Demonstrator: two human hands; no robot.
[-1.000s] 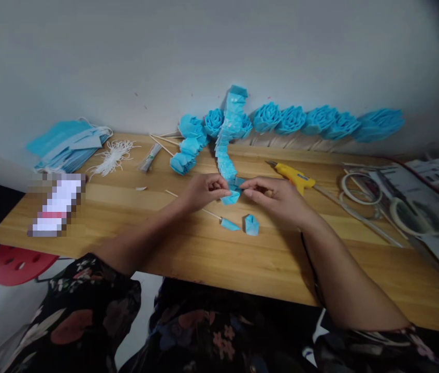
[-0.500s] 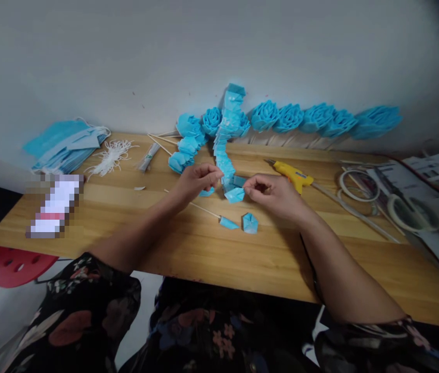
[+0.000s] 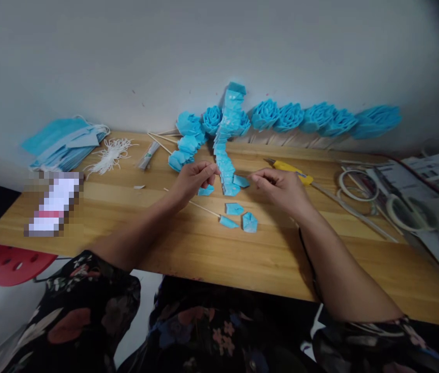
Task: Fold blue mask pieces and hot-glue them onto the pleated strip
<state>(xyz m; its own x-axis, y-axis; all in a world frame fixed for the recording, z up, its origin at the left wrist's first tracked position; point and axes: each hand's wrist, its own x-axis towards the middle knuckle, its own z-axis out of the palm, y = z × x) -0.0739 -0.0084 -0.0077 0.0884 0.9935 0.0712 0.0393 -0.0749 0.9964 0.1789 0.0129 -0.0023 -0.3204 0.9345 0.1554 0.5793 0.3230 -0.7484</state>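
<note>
My left hand (image 3: 196,181) is closed in a pinch just left of the lower end of a stacked row of folded blue petals (image 3: 225,134). Across from it, my right hand (image 3: 279,190) also pinches, its fingertips a little right of a loose folded petal (image 3: 242,181). Whatever is between the fingertips of either hand is too small to make out. In front of the hands lie a flat folded petal (image 3: 234,209), a five-sided blue piece (image 3: 249,222) and a thin stick (image 3: 206,209) with a blue wrapped tip (image 3: 228,222).
Blue mask-fabric roses (image 3: 289,118) line the wall. A yellow glue gun (image 3: 295,172) lies beyond my right hand, with tape rolls (image 3: 359,185) further right. On the left are face masks (image 3: 66,147), white ear loops (image 3: 111,155), a bundle of ties (image 3: 148,155) and a blurred phone (image 3: 54,203).
A folded blue petal that was between my hands now lies lower on the table, above the wrapped stick tip. My right hand has shifted slightly right; my left hand has barely moved.
</note>
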